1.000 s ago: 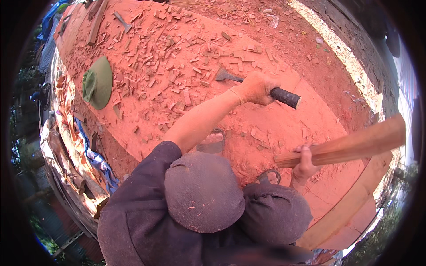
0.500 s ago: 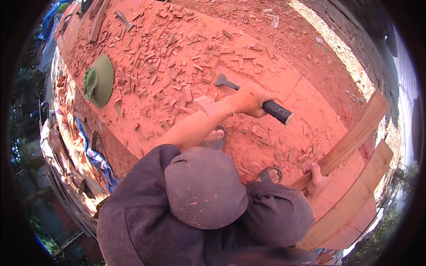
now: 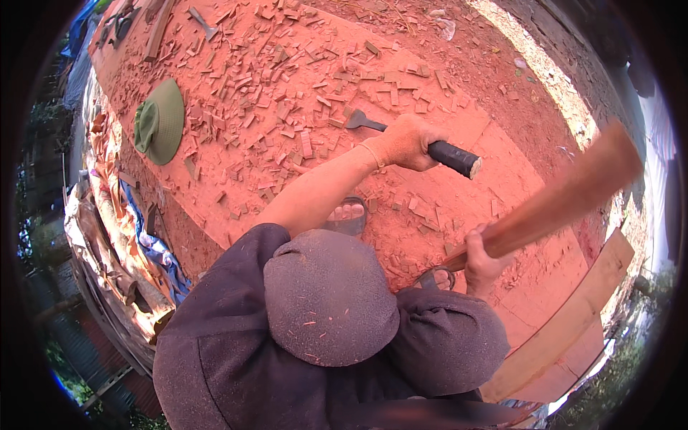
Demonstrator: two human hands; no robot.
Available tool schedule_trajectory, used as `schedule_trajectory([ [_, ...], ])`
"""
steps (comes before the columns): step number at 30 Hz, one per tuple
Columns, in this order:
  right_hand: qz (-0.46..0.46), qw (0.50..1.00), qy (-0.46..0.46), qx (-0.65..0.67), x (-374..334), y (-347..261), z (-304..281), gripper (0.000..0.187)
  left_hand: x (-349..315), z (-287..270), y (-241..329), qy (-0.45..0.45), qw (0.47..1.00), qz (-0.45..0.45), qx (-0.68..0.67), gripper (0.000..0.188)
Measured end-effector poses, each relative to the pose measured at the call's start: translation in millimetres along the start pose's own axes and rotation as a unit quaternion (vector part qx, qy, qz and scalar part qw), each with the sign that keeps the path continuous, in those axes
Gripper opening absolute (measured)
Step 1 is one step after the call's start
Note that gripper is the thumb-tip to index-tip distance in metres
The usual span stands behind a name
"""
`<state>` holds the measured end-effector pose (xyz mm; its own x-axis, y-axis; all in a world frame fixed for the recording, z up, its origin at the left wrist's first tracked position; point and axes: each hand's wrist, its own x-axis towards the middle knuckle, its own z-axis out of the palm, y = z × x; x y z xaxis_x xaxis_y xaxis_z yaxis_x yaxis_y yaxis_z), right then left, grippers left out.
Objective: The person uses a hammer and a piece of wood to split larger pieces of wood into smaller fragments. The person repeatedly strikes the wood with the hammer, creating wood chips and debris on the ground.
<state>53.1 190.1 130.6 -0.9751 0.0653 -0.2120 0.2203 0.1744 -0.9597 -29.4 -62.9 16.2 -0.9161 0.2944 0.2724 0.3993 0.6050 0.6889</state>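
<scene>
My left hand (image 3: 403,142) grips a small hatchet (image 3: 451,155) by its black handle; the metal blade (image 3: 356,120) points left just above the red, chip-strewn surface (image 3: 502,179). At the lower right, my right hand (image 3: 481,259) holds the bottom end of a long wooden board (image 3: 566,197). The board slants up to the right and is blurred by motion. My sandalled feet (image 3: 349,215) stand between the two hands.
Several wood chips (image 3: 287,93) litter the red ground. A green brimmed hat (image 3: 159,122) lies at the left. A pale plank (image 3: 566,337) edges the lower right. Crumpled tarps and scraps (image 3: 154,244) pile along the left edge. Tools (image 3: 204,21) lie at the top left.
The board swung from nearly level to steeper, and its top end now sits higher. The hatchet hand dipped slightly, then rose back. Both grips are unchanged.
</scene>
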Motion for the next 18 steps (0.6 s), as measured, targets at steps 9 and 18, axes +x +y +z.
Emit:
schedule_trajectory([
  [9,0.023,0.991,0.089,0.093,-19,-4,-85,0.034,-1,17,-2,-0.043,0.997,-0.020,0.066,0.015],
  [18,0.082,0.981,-0.048,-0.170,-19,69,-1,0.020,0,11,-10,-0.057,0.996,-0.012,0.070,0.016],
])
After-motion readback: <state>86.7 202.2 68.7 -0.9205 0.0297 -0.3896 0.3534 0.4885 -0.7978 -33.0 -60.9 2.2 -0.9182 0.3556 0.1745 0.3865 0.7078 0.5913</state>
